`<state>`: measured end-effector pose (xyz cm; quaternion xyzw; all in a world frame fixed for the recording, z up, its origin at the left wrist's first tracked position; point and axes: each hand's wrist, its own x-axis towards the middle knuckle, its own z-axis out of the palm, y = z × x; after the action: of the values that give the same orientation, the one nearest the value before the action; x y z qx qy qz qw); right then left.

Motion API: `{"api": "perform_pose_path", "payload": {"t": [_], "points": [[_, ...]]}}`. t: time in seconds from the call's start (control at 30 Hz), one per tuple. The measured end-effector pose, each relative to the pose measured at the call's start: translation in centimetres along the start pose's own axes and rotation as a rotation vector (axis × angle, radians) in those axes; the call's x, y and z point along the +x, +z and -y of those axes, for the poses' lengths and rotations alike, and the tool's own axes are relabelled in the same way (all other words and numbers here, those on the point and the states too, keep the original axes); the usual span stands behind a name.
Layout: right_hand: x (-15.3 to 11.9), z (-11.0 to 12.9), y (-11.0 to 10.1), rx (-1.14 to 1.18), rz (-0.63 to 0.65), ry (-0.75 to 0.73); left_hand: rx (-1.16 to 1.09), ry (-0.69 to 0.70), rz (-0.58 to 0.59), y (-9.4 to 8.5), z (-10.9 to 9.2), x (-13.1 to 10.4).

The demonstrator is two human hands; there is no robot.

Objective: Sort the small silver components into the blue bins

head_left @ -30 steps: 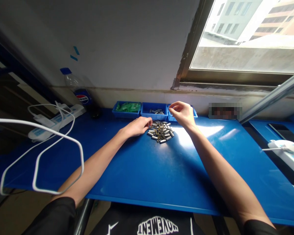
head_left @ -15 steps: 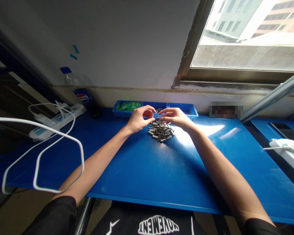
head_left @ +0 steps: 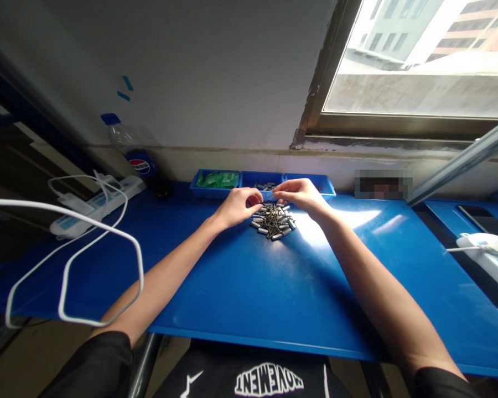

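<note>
1. We pick it up at the blue table [head_left: 249, 298], with both hands working just above the heap of hex standoffs and screws [head_left: 274, 224], which lies loose near the far side.
2. Here's our left hand [head_left: 237, 208], in from the left at the heap's edge; its fingers curl round towards the thumb, and whether they grip anything we cannot tell.
3. Across from it, our right hand [head_left: 302, 194] faces in, thumb and fingers drawn near each other at the tips, over the heap's far right edge.
4. And between the two sets of fingertips we spot a thin dark sliver [head_left: 269, 195], too small for us to name or to say which hand has it!
5. Right behind, three blue trays in a row: the left tray [head_left: 209, 193] carries green plastic packets [head_left: 218, 179], the middle tray [head_left: 259, 176] holds small metal pieces [head_left: 269, 186], and the right tray [head_left: 329, 189] sits partly hidden behind our right hand.
6. Out on the left we've got a cola bottle [head_left: 140, 166] standing by a white power strip [head_left: 95, 207], with a white cable [head_left: 139, 260] looping in front of our left forearm.
</note>
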<state>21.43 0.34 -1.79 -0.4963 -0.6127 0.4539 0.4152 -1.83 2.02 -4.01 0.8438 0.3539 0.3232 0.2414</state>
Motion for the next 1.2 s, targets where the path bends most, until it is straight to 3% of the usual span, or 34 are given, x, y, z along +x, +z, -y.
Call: {"api": "perform_pose_path", "payload": {"t": [0.17, 0.3, 0.37, 0.67, 0.97, 1.07, 1.2], "points": [[0.1, 0.0, -0.9, -0.221, -0.327, -0.024, 0.182, 0.012, 0.191, 0.5, 1.3, -0.4], [-0.3, 0.4, -1.3, -0.502, -0.653, -0.011, 0.236, 0.03, 0.228, 0.8, 1.7, -0.5], [-0.5, 0.6, -1.4, -0.564, -0.722, -0.006, 0.244, 0.035, 0.249, 0.9, 1.8, -0.6], [0.1, -0.2, -0.3, -0.486, -0.543, -0.091, 0.243, 0.054, 0.274, 1.1, 2.3, -0.6], [0.2, -0.8, 0.0, -0.417, -0.469, -0.09, 0.22, 0.092, 0.239, 0.6, 1.4, -0.4], [0.3, -0.9, 0.0, -0.397, -0.412, -0.083, 0.137, 0.116, 0.17, 0.3, 1.0, -0.2], [0.3, -1.0, 0.1, -0.322, -0.249, -0.048, 0.029, 0.154, -0.023, -0.1, -0.1, 0.0]]}}
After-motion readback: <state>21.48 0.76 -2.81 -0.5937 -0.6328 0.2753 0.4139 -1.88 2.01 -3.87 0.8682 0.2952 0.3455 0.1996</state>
